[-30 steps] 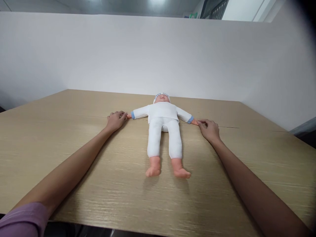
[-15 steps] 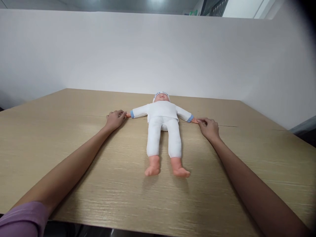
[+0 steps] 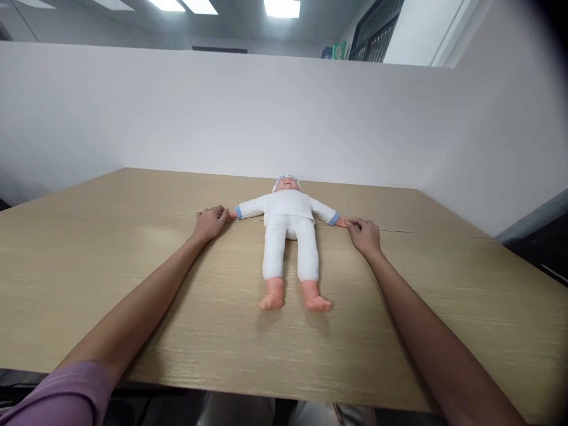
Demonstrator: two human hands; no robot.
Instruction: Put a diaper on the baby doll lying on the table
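A baby doll (image 3: 290,236) in a white suit with blue cuffs and a white cap lies on its back on the wooden table (image 3: 133,272), arms spread and bare feet toward me. My left hand (image 3: 212,221) is curled at the doll's hand on the left side, fingers pinching it. My right hand (image 3: 364,235) is curled at the doll's other hand, fingertips closed on it. Both my arms stretch out along the table.
White partition walls (image 3: 266,112) stand behind the table and along its right side. The table's near edge lies just in front of my body. A seam runs across the tabletop at the level of the doll's arms.
The camera has pulled back and tilted up, showing ceiling lights and the table's near edge. Both hands stay at the doll's hands; the doll has not shifted on the table.
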